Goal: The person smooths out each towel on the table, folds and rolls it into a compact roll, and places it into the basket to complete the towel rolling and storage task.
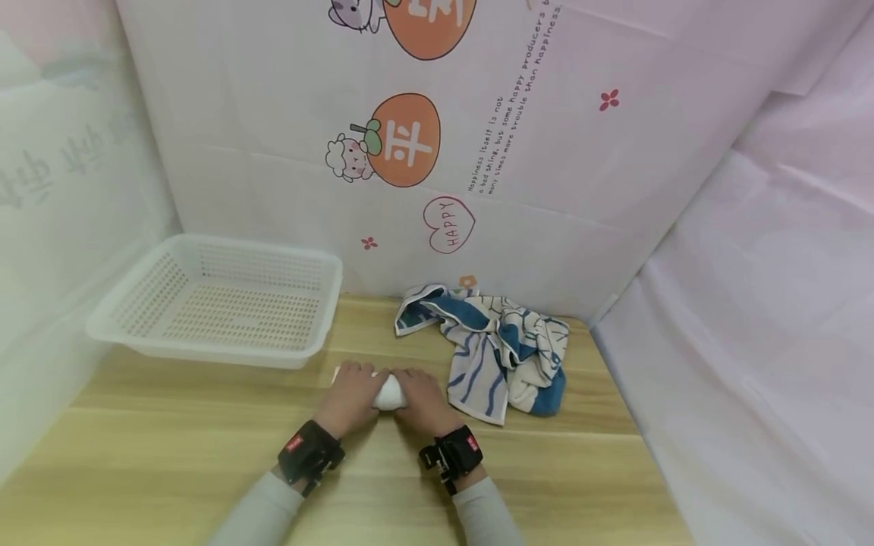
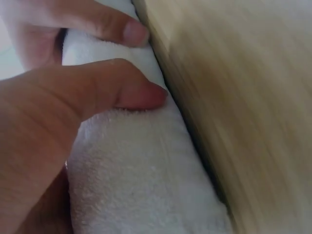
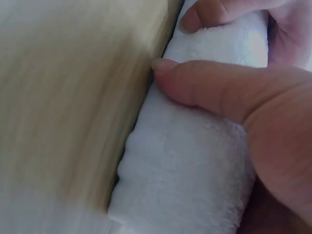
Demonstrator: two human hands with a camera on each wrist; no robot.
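A rolled white towel (image 1: pixel 390 395) lies on the wooden table in front of me, mostly covered by my hands in the head view. My left hand (image 1: pixel 350 400) grips its left part, and my right hand (image 1: pixel 423 402) grips it from the right. In the left wrist view, the left thumb presses across the fluffy roll (image 2: pixel 131 165), close to the right thumb. From the right wrist, the right thumb likewise lies over the towel (image 3: pixel 185 151), its tip at the edge nearest the table. My other fingers are largely hidden behind the roll.
A white perforated plastic basket (image 1: pixel 205 349) stands at the back left of the wooden table (image 1: pixel 382 485). Crumpled blue-and-white patterned towels (image 1: pixel 481 356) lie at the back right. Printed cloth (image 1: pixel 532 227) hangs behind, and white cloth (image 1: pixel 751 341) borders the right side.
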